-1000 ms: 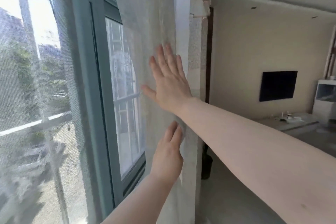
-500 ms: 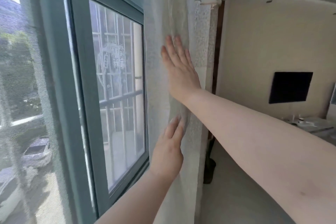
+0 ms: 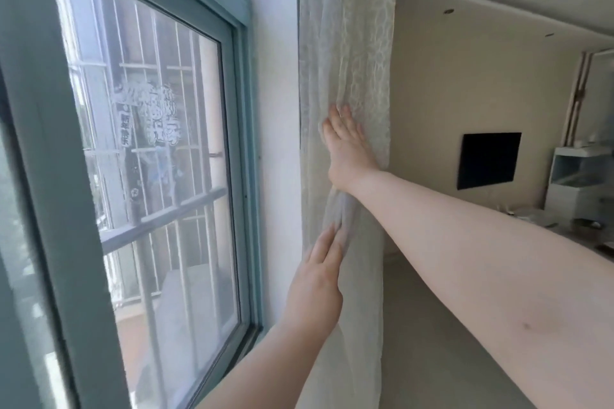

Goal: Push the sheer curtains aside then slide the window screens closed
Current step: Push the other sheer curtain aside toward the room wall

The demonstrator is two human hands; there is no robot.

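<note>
Head view: your right hand [image 3: 345, 149] and left hand [image 3: 315, 279], fingers straight, press the sheer curtain [image 3: 349, 60] bunched toward the wall edge, clearing the teal window frame [image 3: 244, 143].

The sheer curtain [image 3: 349, 43] runs past the top and bottom edges. Its gathered folds hide the fingertips of the left hand [image 3: 315, 282]. The window frame [image 3: 50, 176] is cut at the left edge. The decal [image 3: 146, 116] on the glass is too blurred to read.
</note>
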